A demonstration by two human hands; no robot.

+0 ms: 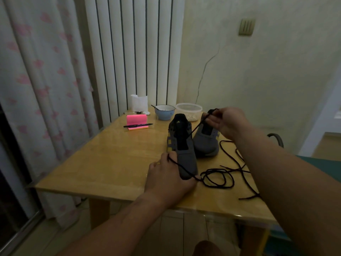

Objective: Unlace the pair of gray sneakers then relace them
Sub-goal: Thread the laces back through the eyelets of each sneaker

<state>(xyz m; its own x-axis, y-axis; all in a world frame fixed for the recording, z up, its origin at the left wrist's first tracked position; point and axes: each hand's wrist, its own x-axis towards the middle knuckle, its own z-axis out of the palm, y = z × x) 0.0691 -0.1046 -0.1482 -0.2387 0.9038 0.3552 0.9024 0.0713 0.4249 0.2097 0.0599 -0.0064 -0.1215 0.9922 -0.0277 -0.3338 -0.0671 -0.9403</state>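
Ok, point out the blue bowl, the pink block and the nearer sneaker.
blue bowl (164, 113): head view, front of its outer wall.
pink block (137, 119): head view, middle of its front face.
nearer sneaker (187, 161): head view, top of its toe.

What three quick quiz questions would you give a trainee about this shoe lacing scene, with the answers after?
1. True or false: the left hand holds the near sneaker at its toe.
2. The right hand pinches: A a pen, B a black lace, C a spoon.
3. Fill in: the loose lace lies on the table to the ___ of the near sneaker.
Key: 1 true; 2 B; 3 right.
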